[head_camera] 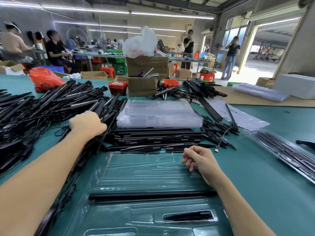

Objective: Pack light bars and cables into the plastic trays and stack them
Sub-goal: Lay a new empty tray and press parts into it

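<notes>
A clear plastic tray (136, 169) lies on the green table right in front of me. One black tube (150, 195) sits in a long slot of it and a black spike (189, 215) in a small pocket. My left hand (87, 123) reaches into the big heap of black light bars and cables (56, 103) at the left and grips a bar there. My right hand (199, 160) hovers over the tray's right edge, fingers loosely curled, holding nothing I can see. A row of black tubes (153, 138) lies beyond the tray, and a stack of empty trays (158, 113) behind that.
Packed trays (289, 154) lie at the right edge. Black spikes (216, 128) and more bars (202, 87) are heaped at the right rear. Cardboard boxes (144, 75), small red bins (117, 86) and an orange bag (44, 79) stand at the table's far side. People work in the background.
</notes>
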A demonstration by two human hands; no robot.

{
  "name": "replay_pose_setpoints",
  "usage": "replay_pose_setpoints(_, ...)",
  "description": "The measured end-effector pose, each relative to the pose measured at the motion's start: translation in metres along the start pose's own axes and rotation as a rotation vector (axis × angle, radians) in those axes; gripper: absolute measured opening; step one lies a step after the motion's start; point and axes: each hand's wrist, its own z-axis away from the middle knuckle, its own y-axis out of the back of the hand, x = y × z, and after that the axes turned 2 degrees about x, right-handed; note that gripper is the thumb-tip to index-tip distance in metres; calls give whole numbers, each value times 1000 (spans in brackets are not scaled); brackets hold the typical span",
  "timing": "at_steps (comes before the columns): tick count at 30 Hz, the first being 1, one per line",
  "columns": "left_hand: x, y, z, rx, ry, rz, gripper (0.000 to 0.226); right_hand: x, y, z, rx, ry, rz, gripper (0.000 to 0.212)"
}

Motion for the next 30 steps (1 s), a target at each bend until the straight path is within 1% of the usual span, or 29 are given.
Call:
replay_pose_setpoints(2,-8,0,-8,20,24,252,26,-1,0,0,0,-2,3,25)
replay_pose_setpoints(4,-10,5,-13,94,-29,489,23,-1,0,-1,2,-4,5,25)
replay_pose_setpoints(7,-6,26,-16,306,-140,847,19,-2,0,0,2,-2,8,25)
replay_pose_setpoints(9,-3,44,-17,451,-229,1015,18,-2,0,0,5,-3,10,25)
replay_pose_setpoints(12,1,62,-14,631,-349,1068,17,-2,-1,0,0,-13,-4,25)
replay_pose_setpoints(14,4,69,-6,696,-450,1067,24,-2,0,0,-11,-19,-12,25)
replay_pose_setpoints(15,6,71,0,721,-514,1044,30,-2,0,0,-13,-22,-15,25)
replay_pose_setpoints(16,6,73,5,753,-581,996,30,-3,1,0,-14,-27,-19,25)
replay_pose_setpoints(18,8,80,20,786,-728,867,21,-4,1,0,-10,-43,-32,25)
replay_pose_setpoints(19,9,86,29,744,-789,823,20,-4,1,-1,-8,-52,-38,26)
replay_pose_setpoints(20,12,91,40,665,-828,811,21,-6,1,-1,-3,-62,-45,26)
replay_pose_setpoints(22,21,99,65,457,-836,901,19,-9,0,-1,12,-76,-79,24)
replay_pose_setpoints(23,26,102,79,351,-817,1011,16,-11,1,-1,17,-83,-103,24)
replay_pose_setpoints(25,35,106,101,147,-760,1317,15,-17,2,-1,20,-105,-167,23)
replay_pose_setpoints(27,40,111,117,-44,-709,1585,23,-23,5,-1,32,-133,-238,23)
replay_pose_setpoints(28,41,114,122,-115,-704,1655,26,-27,5,1,44,-136,-269,21)
replay_pose_setpoints(30,44,117,129,-215,-718,1718,19,-35,3,3,53,-88,-271,17)
